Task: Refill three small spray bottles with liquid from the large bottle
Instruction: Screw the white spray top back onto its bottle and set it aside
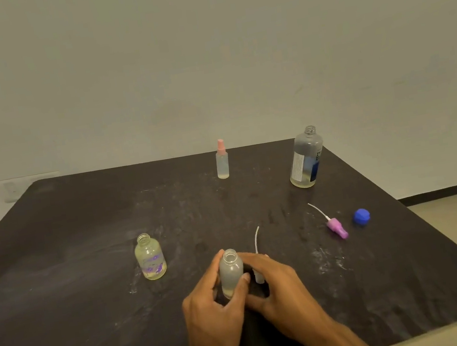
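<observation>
My left hand (210, 300) grips a small clear bottle (230, 271) with an open neck, upright near the front of the table. My right hand (273, 281) holds a white spray head (259, 276) beside it, its thin tube (257, 238) sticking up. Another open small bottle (150, 258) with purple print stands to the left, holding yellowish liquid. A third small bottle (222, 160) with a pink spray top stands at the back. The large bottle (305, 158) stands uncapped at the back right, with a little liquid at its bottom.
A pink-purple spray head (336, 226) with its tube lies on the dark table (60, 286) at the right. A blue cap (361, 216) sits just right of it. The table's right edge runs diagonally near them; a pale wall rises behind.
</observation>
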